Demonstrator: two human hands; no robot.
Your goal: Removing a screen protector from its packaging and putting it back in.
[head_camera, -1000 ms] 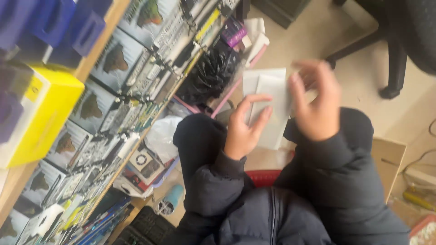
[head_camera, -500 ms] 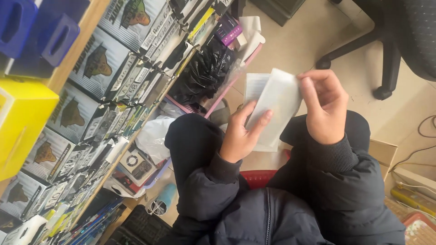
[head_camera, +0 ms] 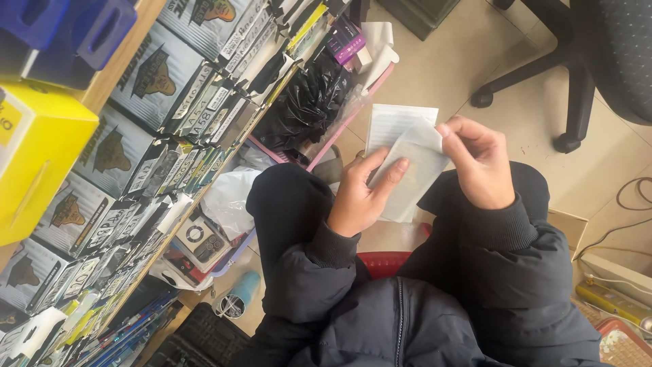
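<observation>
The left hand's fingers lie flat and spread across the face of a pale, translucent rectangular plastic sleeve, thumb behind it, so the left hand grips the sleeve from its lower left side. The right hand's fingertips are pinched together on the sleeve's upper right corner, the right hand curled above it. Just behind the sleeve, touching it, stands a white rectangular paper card with faint ruled lines, its upper part showing above the sleeve. Both pieces are held over the person's lap, between knees clad in black trousers, with the cuffs of a black padded jacket at both wrists.

Under the legs a strip of red plastic seat shows. To the left runs a slanted shelf packed with flat grey-and-black rectangular packages, each bearing a dark emblem on a pale panel, rows overlapping like tiles. Above them sits a bright yellow cardboard box and blue plastic bins. Near the shelf's upper end lie a crumpled black plastic bag and a small purple box, inside a pink-rimmed tray. Below the shelf a teal cylindrical cup stands on the floor. At upper right, the black base of a wheeled office chair rests on the beige tiled floor.
</observation>
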